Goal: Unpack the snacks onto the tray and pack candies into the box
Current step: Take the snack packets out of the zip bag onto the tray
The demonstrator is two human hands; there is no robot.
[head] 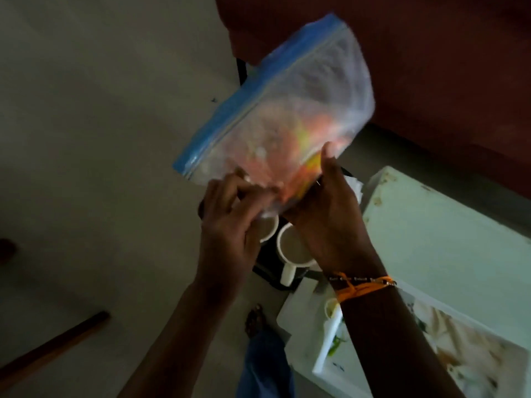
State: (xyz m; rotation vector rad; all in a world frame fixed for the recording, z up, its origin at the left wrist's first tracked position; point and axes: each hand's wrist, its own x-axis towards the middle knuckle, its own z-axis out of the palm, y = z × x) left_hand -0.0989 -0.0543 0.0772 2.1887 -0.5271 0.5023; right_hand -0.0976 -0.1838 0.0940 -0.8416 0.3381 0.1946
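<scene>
Right now a clear zip bag [275, 110] with a blue seal strip is being held up in the air, tilted, its sealed edge facing up and to the left; blurred orange and yellow contents are showing through the lower part, too smeared to tell apart. Both hands are grasping it at its lower end: the right hand [327, 214] is wrapping around the bag's bottom corner with the thumb pressing flat against the plastic, and the left hand [230, 219] is pinching the lower edge with curled fingers. An orange thread and a beaded band [362, 284] are sitting on the right wrist. Directly below the hands, two white cups [290, 248] are standing side by side on a dark tray [270, 275], partly hidden by the hands; the nearer one is showing a handle pointing toward the camera. To the right of the tray a white box [431, 231] with stained surfaces is lying open, and its nearer compartment is holding pale crumpled wrapping [448, 340], blurred. A white strip is leaning along the box's near left rim. Below, a foot [254, 318] and a blue trouser leg are showing on the grey floor [100, 124]. A wooden stick [54, 349] is lying on the floor at lower left, well apart from the tray. A dark red sofa [431, 67] is filling the upper right.
</scene>
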